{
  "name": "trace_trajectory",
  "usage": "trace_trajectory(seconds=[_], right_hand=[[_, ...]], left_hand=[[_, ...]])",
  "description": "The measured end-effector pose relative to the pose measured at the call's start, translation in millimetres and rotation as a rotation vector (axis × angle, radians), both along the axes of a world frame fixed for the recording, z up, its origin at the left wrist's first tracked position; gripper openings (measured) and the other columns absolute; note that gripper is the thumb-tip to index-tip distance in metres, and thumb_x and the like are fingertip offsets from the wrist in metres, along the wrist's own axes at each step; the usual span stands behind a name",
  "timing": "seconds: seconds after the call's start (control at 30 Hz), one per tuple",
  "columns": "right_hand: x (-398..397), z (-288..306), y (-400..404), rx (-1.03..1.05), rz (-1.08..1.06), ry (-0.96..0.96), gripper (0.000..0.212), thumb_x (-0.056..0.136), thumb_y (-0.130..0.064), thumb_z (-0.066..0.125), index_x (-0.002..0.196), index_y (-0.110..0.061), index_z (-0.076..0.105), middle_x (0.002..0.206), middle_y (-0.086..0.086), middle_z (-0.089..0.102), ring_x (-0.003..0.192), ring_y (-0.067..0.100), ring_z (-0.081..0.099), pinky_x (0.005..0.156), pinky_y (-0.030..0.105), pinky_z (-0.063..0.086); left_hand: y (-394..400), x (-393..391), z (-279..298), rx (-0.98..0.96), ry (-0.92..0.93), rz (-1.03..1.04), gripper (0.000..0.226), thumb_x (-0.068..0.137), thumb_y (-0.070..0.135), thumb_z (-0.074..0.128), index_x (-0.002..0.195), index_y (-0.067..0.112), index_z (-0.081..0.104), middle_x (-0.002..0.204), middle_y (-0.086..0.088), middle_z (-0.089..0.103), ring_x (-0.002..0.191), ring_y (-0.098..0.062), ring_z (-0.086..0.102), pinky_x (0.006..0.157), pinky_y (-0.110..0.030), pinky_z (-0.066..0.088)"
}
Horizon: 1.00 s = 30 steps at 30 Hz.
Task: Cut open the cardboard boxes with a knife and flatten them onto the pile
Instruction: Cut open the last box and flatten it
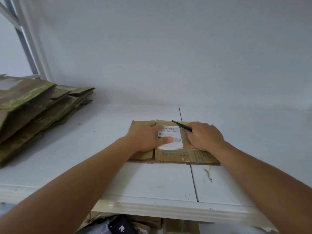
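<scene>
A flattened brown cardboard box (172, 155) with a white shipping label (170, 137) lies on the white shelf in the middle of the view. My left hand (146, 137) presses flat on its left half, thumb across the label. My right hand (205, 136) rests on the box's right half and grips a thin black knife (181, 126) that points back and to the left. A pile of flattened boxes (38, 108) sits at the far left of the shelf, well apart from both hands.
The white shelf (152, 183) has a seam running front to back and a small scrap (208, 174) near its front right. A white wall stands close behind. A metal frame (28, 41) rises at the upper left. More cardboard and a dark object (121, 227) lie under the shelf.
</scene>
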State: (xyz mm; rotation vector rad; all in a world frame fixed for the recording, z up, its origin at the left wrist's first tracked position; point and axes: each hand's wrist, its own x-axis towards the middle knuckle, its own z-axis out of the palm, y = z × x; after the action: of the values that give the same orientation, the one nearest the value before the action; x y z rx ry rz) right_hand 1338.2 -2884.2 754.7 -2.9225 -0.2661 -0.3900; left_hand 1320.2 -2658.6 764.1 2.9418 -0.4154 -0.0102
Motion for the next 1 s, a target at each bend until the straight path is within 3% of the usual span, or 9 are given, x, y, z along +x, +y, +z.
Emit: trace_trajectory(seconds=[0.13,0.17,0.23,0.3,0.43,0.57,0.67,0.8,1.0], right_hand=[[-1.6,3.5,-10.1,-0.070,0.018,-0.053,0.039,0.095,-0.020,0.033,0.125,-0.030,0.057,0.097,-0.007,0.067,0.093,0.019,0.060,0.112,0.046,0.027],[-3.9,4.4,-10.7,-0.040,0.067,-0.044,0.043,0.094,-0.019,0.034,0.128,-0.036,0.054,0.090,-0.012,0.065,0.090,0.016,0.060,0.111,0.044,0.030],[-8.5,3.5,-8.6,0.059,0.166,0.043,0.042,0.095,-0.020,0.037,0.122,-0.049,0.051,0.086,-0.015,0.063,0.081,0.012,0.058,0.085,0.033,0.046],[-7.9,-2.5,-6.6,0.023,0.210,0.097,0.035,0.097,-0.025,0.038,0.124,-0.043,0.053,0.108,-0.008,0.062,0.090,0.016,0.058,0.073,0.033,0.048],[-5.6,-8.4,-5.5,0.024,0.162,0.056,0.038,0.100,-0.028,0.038,0.135,-0.036,0.052,0.135,-0.003,0.055,0.110,0.024,0.057,0.081,0.038,0.048],[-6.6,-6.0,-3.8,-0.001,0.167,0.049,0.032,0.099,-0.029,0.038,0.122,-0.031,0.059,0.121,-0.001,0.060,0.100,0.024,0.058,0.077,0.037,0.049],[-9.6,-2.7,-4.4,-0.031,0.225,0.031,0.031,0.099,-0.024,0.036,0.117,-0.030,0.061,0.114,-0.003,0.061,0.100,0.020,0.056,0.081,0.037,0.048],[-21.8,-0.6,0.5,-0.010,0.307,0.090,0.038,0.100,-0.028,0.037,0.135,-0.025,0.053,0.137,-0.004,0.053,0.125,0.023,0.049,0.097,0.041,0.044],[-22.2,-4.7,6.9,-0.053,0.300,0.045,0.031,0.101,-0.030,0.036,0.121,-0.020,0.058,0.122,-0.002,0.057,0.111,0.024,0.054,0.088,0.044,0.048]], left_hand=[[-2.1,-3.9,-10.0,-0.018,0.081,0.009,0.096,0.077,0.092,0.027,0.156,0.043,0.007,0.167,0.005,-0.004,0.153,-0.018,-0.005,0.122,-0.046,-0.003],[-2.8,-4.1,-11.6,-0.002,0.062,0.024,0.097,0.074,0.094,0.026,0.156,0.044,0.007,0.167,0.005,-0.003,0.153,-0.017,-0.004,0.122,-0.048,-0.003],[-4.1,-4.7,-12.7,0.018,0.034,0.059,0.100,0.070,0.097,0.023,0.155,0.045,0.009,0.167,0.006,0.000,0.153,-0.018,-0.001,0.121,-0.050,-0.001],[-5.4,-6.1,-10.1,0.036,0.000,0.081,0.100,0.069,0.098,0.019,0.154,0.047,0.015,0.167,0.005,0.007,0.153,-0.021,0.004,0.121,-0.051,0.003],[-9.2,-5.8,-6.5,0.106,-0.058,0.035,0.096,0.073,0.094,0.011,0.152,0.042,0.028,0.162,-0.003,0.025,0.148,-0.028,0.019,0.120,-0.051,0.013],[-6.4,-13.2,-18.0,0.030,0.037,0.049,0.103,0.069,0.097,0.010,0.156,0.042,0.007,0.167,0.000,0.001,0.153,-0.027,-0.002,0.122,-0.045,-0.001],[-6.6,-14.2,-20.6,0.047,-0.001,0.046,0.106,0.068,0.097,0.011,0.157,0.041,0.006,0.167,0.001,0.002,0.152,-0.025,-0.001,0.121,-0.044,-0.001],[-5.3,-7.7,-14.5,0.045,0.047,0.010,0.101,0.073,0.095,0.020,0.157,0.041,0.005,0.167,0.002,-0.002,0.153,-0.026,-0.003,0.121,-0.044,0.000],[13.0,13.6,3.9,-0.071,0.134,-0.039,0.090,0.074,0.089,0.039,0.152,0.046,0.024,0.162,0.013,0.016,0.151,-0.020,0.009,0.122,-0.048,0.011]])
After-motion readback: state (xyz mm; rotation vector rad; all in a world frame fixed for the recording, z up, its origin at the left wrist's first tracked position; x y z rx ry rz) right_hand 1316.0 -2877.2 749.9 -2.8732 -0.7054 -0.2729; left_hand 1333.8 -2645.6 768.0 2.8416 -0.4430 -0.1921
